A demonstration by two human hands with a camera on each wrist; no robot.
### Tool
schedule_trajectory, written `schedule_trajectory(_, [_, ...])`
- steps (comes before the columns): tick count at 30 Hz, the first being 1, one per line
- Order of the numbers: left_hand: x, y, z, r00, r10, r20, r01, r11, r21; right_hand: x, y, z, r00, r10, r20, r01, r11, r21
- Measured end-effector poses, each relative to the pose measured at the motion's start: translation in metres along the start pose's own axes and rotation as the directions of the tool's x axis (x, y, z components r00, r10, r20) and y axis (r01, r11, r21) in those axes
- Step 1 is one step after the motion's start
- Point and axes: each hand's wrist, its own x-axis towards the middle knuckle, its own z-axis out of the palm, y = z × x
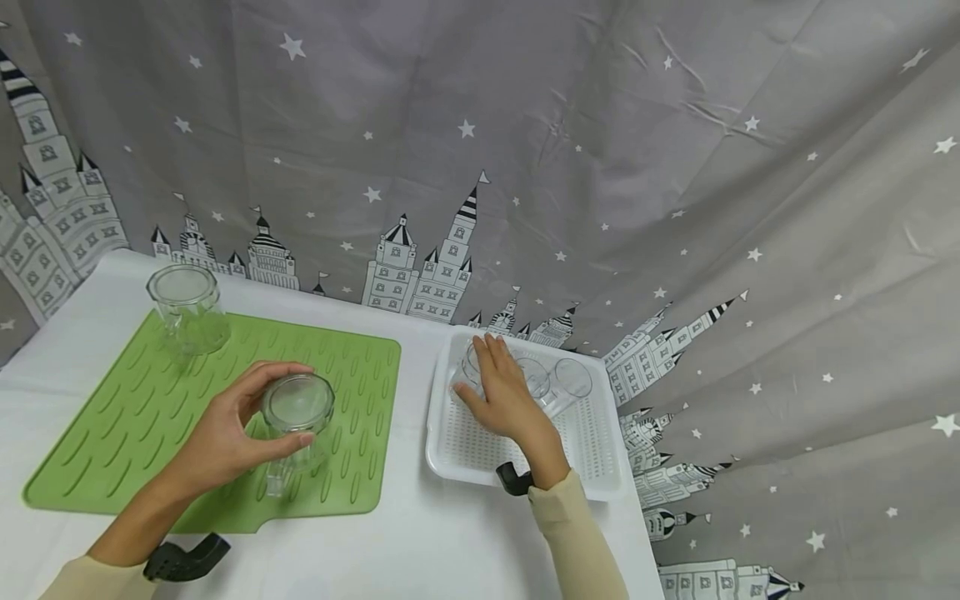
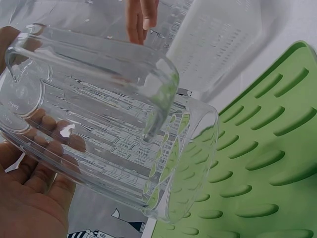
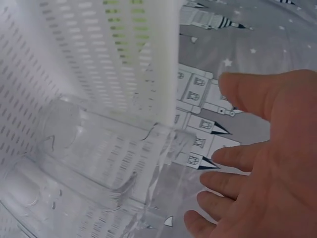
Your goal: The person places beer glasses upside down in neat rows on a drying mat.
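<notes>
My left hand (image 1: 232,425) grips a clear glass mug (image 1: 298,404) near its base, above the green ribbed mat (image 1: 360,467). The mug (image 2: 99,114) is upside down, its mouth towards the mat and its handle on the near side. Whether its rim touches the mat cannot be told. A second upside-down glass mug (image 1: 187,308) stands on the mat's far left corner. My right hand (image 1: 502,396) hovers with spread fingers over the white perforated basket (image 1: 468,450). Beneath and beside it are clear glass mugs (image 3: 114,158), one partly hidden by the hand in the head view.
A white cloth covers the table (image 1: 405,533). Behind it hangs a grey curtain (image 1: 570,183) printed with stars and castles, close to the basket's far and right sides. Black straps with mounts sit at both wrists.
</notes>
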Motion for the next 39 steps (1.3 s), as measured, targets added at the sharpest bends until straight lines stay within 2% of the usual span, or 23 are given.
schedule_trajectory(12, [-0.001,-0.002,0.000,1.000,-0.012,0.014,0.012,1.000,0.012,0.012,0.011,0.005,0.999,0.031,0.043,-0.029,0.998,-0.061])
schedule_trajectory(20, [-0.001,-0.002,0.001,1.000,-0.007,0.012,0.007,1.000,0.012,0.017,0.020,0.010,1.000,0.023,-0.004,-0.023,0.992,-0.123])
schedule_trajectory(27, [-0.002,-0.002,0.001,1.000,-0.020,0.011,0.019,1.000,0.021,0.020,0.027,0.014,0.998,-0.024,-0.053,0.017,0.990,-0.139])
schedule_trajectory(34, [0.000,-0.002,0.001,1.000,0.000,0.003,0.000,1.000,0.015,0.019,0.027,0.014,0.998,-0.034,-0.058,0.025,0.988,-0.153])
schedule_trajectory(39, [0.003,-0.004,-0.002,0.999,-0.028,0.016,0.027,0.998,0.057,0.020,0.026,0.015,0.997,-0.041,-0.066,0.030,0.988,-0.154])
